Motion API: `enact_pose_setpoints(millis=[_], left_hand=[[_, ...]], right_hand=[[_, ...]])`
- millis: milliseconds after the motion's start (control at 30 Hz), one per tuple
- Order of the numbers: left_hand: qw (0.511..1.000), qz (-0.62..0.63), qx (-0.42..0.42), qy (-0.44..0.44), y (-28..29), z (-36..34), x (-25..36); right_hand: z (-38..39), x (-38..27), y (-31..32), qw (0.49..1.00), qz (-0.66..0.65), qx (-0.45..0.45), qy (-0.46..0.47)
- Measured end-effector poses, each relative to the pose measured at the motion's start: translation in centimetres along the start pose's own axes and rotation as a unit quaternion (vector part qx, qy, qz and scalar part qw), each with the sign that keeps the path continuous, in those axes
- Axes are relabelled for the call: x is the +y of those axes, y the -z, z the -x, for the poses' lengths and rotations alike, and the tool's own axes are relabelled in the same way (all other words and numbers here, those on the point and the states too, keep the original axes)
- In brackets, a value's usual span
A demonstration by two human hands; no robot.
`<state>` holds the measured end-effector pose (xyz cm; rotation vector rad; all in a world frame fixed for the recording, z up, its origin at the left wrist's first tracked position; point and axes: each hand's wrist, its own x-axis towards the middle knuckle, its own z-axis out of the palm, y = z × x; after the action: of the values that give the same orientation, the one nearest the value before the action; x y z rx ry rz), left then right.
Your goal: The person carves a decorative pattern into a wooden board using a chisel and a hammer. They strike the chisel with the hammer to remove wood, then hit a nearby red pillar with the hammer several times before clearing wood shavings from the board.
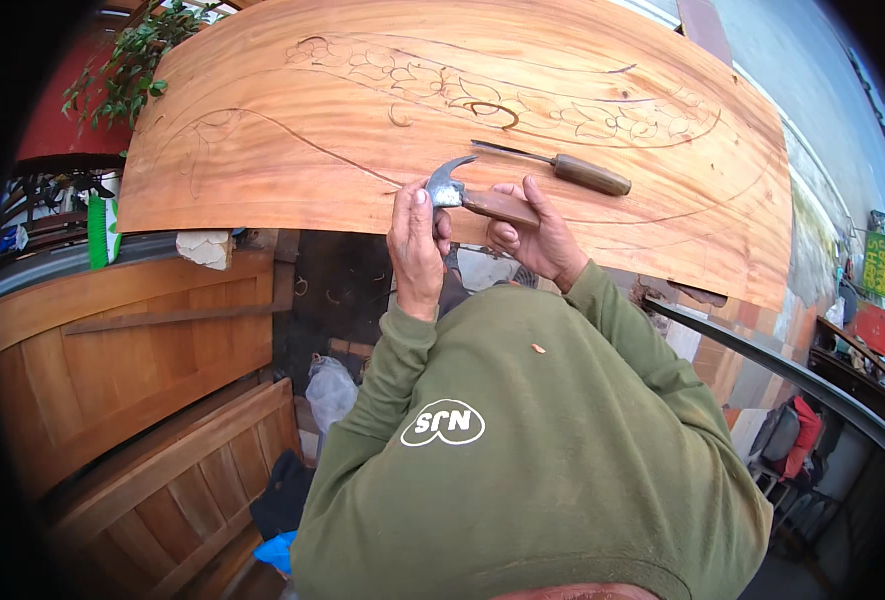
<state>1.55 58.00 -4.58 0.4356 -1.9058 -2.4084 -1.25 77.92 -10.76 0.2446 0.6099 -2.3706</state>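
- I see a person in a green shirt at a big wooden board. (There is a small wood chip on the shirt!)
- The hammer is up in both hands, over the near edge of the board.
- The left hand pinches the metal head between the thumb and the fingers.
- The right hand is curled round the end of the wooden handle, with the thumb poking up. I can't tell how tight it is.
- The chisel lies on the board, to the right of its middle, and no hand is touching it.
- A pattern of leaves and flowers runs along the far half of the board. Its lines are there, but the wood inside them looks mostly flat to me.
- One long curved line on the left part of the board looks dark, like a cut. Other lines are thin and pale, so they may be only drawn.
- So I think the work is at an early part: the shapes are marked, some lines look cut, and most of the deep carving looks not yet done.
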Motion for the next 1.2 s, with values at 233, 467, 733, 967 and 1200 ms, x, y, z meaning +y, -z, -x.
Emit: enact_pose_setpoints(millis=[233,467,733,967,1200], left_hand=[[0.999,0.018,0.019,0.027,0.7,-0.2,-1.0],[0.997,0.059,0.025,0.040,1.3,-0.3,-2.2],[0.999,0.053,0.010,-0.011,1.4,0.2,-2.7],[0.997,0.080,0.004,0.016,1.4,0.2,-2.6],[0.970,0.221,0.011,0.103,1.9,0.1,-3.8]], right_hand=[[0.4,0.7,-0.3,0.997,0.058,-0.025,0.047],[0.6,1.2,-0.2,0.987,0.116,-0.048,0.097],[0.5,1.2,-0.1,0.990,0.098,-0.050,0.085],[1.0,1.3,-0.2,0.984,0.134,-0.065,0.101],[2.6,0.0,-4.2,0.950,0.289,-0.086,0.079]])
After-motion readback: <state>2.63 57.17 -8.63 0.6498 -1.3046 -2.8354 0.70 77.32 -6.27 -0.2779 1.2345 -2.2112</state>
